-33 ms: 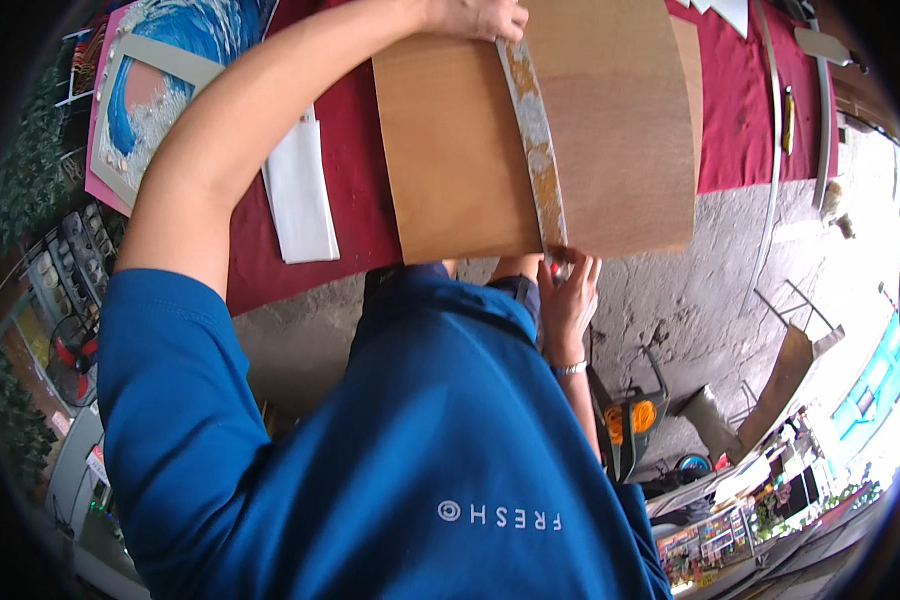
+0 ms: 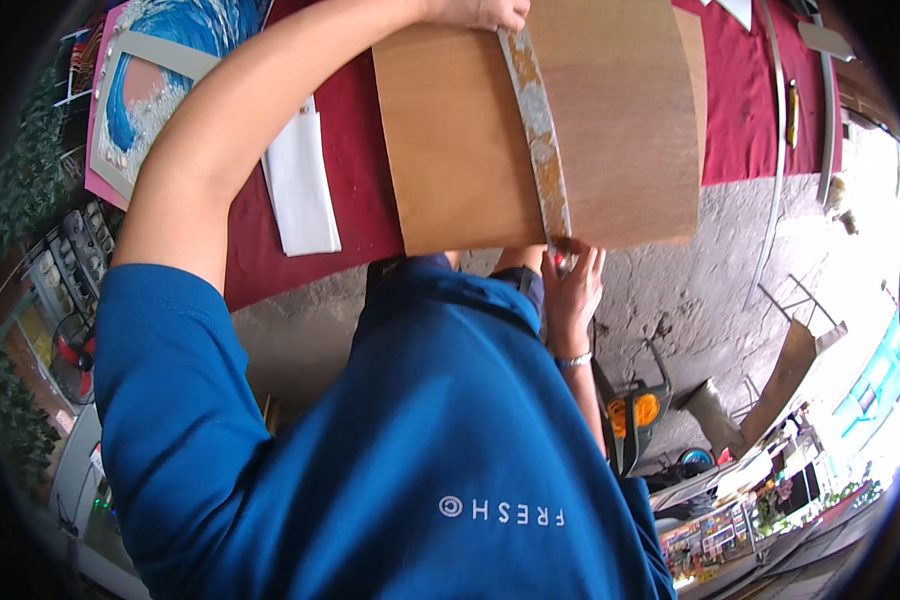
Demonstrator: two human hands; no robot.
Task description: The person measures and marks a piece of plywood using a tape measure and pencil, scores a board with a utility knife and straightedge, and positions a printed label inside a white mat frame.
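Note:
A long, paint-worn metal straightedge (image 2: 538, 130) lies across a brown plywood sheet (image 2: 620, 130), running from its far side to its near edge. My left hand (image 2: 482, 12) is closed at the far end of the straightedge and holds it down; the picture's top edge partly cuts this hand off. At the near end, by the sheet's edge, is my right hand (image 2: 573, 290), its fingers pinched together. A small bit of red shows between those fingers, too hidden to name. Under the sheet is a table with a dark red cloth (image 2: 355, 170).
Folded white cloth or paper (image 2: 302, 190) lies left of the plywood, and a blue-and-white wave picture (image 2: 175, 40) beyond it. A yellow cutter knife (image 2: 793, 115) and a long thin strip (image 2: 778, 120) are at the right. Orange cord (image 2: 635, 412) sits low on the right.
The plywood and table appear slightly higher in the picture. My hands stay at the same two ends of the straightedge.

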